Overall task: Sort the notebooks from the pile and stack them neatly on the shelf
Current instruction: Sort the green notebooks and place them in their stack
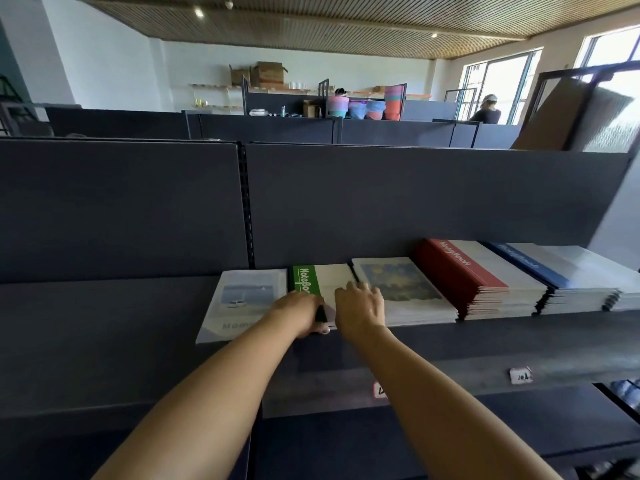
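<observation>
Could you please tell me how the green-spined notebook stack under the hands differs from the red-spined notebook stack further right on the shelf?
The green-spined notebook stack is low, only a few books; the red-spined notebook stack stands much taller. The green one has the left hand gripping its front edge and the right hand resting flat on its cover; the red one is untouched. Both lie flat on the shelf with "Notebook" spine bands and pale covers.

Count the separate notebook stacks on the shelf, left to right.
5: the landscape-cover stack leftmost, the green-spine stack under both hands, the blue-picture stack, the red-spine stack, the blue-spine stack. More may sit beyond the right edge.
</observation>
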The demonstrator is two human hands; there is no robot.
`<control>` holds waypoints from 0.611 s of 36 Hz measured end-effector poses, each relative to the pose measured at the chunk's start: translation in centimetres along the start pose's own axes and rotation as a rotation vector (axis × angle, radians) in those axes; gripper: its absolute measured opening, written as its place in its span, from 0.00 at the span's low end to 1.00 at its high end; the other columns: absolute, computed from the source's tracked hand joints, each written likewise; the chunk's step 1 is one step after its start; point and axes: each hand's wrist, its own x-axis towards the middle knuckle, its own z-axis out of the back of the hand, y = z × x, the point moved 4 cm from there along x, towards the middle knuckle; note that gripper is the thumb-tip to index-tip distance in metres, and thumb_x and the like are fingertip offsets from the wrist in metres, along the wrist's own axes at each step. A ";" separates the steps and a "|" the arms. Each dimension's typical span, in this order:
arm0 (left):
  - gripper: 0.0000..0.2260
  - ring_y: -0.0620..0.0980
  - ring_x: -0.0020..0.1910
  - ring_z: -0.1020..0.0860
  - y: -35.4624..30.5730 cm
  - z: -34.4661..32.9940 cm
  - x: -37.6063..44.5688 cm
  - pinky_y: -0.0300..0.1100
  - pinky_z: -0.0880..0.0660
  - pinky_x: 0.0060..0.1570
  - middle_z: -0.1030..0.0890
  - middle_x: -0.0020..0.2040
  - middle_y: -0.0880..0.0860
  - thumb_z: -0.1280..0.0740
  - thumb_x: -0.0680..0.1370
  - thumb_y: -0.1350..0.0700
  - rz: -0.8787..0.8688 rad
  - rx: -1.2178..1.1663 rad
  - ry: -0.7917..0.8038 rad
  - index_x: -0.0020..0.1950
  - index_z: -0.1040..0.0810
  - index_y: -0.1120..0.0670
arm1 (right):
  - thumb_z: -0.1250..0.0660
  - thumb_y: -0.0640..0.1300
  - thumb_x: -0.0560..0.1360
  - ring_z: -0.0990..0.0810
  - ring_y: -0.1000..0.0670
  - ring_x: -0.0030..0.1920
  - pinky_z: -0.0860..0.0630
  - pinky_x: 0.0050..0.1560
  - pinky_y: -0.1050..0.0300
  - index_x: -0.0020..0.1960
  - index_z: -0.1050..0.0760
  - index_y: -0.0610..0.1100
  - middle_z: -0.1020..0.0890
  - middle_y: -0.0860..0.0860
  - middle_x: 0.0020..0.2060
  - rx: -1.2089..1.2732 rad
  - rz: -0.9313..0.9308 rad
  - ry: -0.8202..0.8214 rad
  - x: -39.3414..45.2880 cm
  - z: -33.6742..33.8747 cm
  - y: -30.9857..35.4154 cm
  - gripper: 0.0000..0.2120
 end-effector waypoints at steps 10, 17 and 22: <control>0.15 0.54 0.60 0.27 0.1 -0.9 -0.1 0.46 0.31 0.51 0.26 0.63 0.52 0.34 0.78 0.48 -0.028 0.010 -0.089 0.64 0.27 0.48 | 0.37 0.40 0.77 0.25 0.45 0.59 0.24 0.50 0.53 0.61 0.25 0.42 0.21 0.46 0.57 0.007 0.051 0.062 -1.2 -0.7 0.5 0.12; 0.20 0.53 0.64 0.28 0.9 -1.5 -2.3 0.47 0.31 0.60 0.27 0.68 0.50 0.37 0.79 0.45 -0.029 0.015 -0.243 0.70 0.31 0.48 | 0.42 0.42 0.80 0.24 0.45 0.59 0.24 0.47 0.52 0.61 0.25 0.43 0.21 0.45 0.57 0.025 0.035 0.061 -1.3 -0.8 0.8 0.13; 0.20 0.54 0.63 0.28 4.1 -1.0 -5.0 0.47 0.32 0.58 0.26 0.66 0.51 0.43 0.81 0.41 0.077 0.005 -0.278 0.66 0.28 0.51 | 0.44 0.40 0.79 0.27 0.44 0.61 0.26 0.46 0.49 0.64 0.29 0.43 0.24 0.46 0.60 0.051 0.033 0.073 -1.7 -0.7 1.2 0.15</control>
